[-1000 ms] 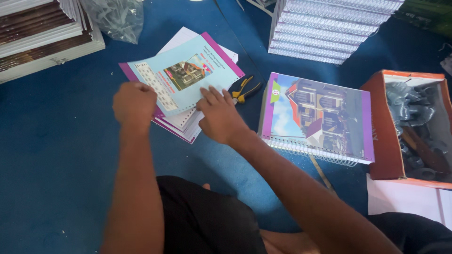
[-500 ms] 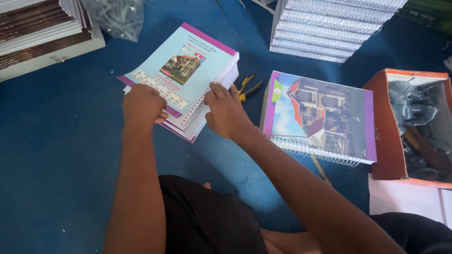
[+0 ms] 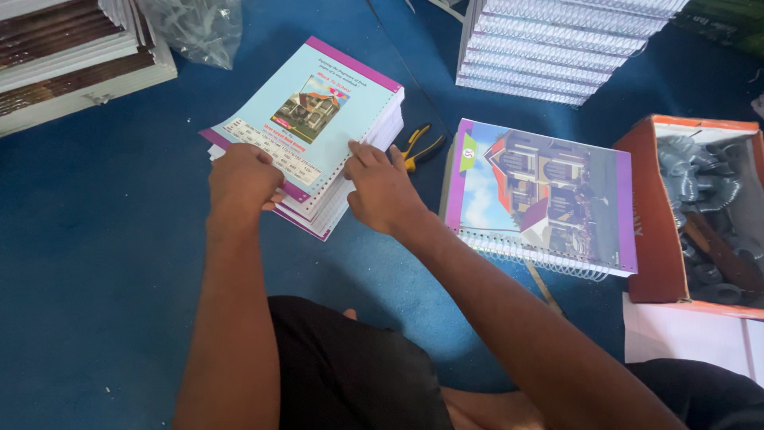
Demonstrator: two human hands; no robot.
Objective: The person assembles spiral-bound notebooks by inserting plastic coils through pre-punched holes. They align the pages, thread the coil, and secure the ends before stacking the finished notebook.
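The unbound booklet stack (image 3: 318, 131), punched along its near edge, lies on the blue floor (image 3: 95, 263) directly ahead of the person. Judged moderately heavy, limp and prone to fanning: loose sheets under a glossy cover, best gripped across the full thickness at the punched edge. Left hand (image 3: 243, 179) is curled over the near-left corner, pinching it. Right hand (image 3: 382, 187) presses flat-fingered on the near-right edge. Yellow-handled pliers (image 3: 418, 146) lie just beside it; a spiral-bound book (image 3: 541, 195) lies to the right.

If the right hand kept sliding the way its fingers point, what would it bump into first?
Probably the punched stack of pages that the right hand already touches; the yellow-handled pliers lie just right of that line.
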